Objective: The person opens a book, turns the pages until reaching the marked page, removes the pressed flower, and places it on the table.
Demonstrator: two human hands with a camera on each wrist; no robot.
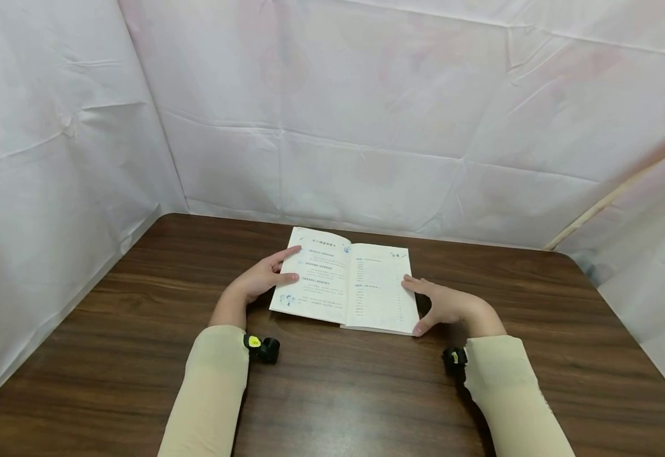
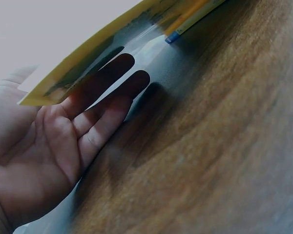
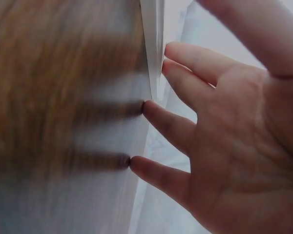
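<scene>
Head view: open book (image 1: 348,280) lies between left hand (image 1: 263,279) and right hand (image 1: 443,304), seemingly touching both.

One open book (image 1: 346,282), one table (image 1: 138,355), two hands.

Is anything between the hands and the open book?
Nothing visible. The left hand already touches the open book at its left edge, and the right hand touches its right edge.

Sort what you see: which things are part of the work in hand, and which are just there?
In use:
book, lying open
left hand, at its left edge
right hand, at its right edge

Just there:
table
white sheets behind
two wrist cameras
</scene>
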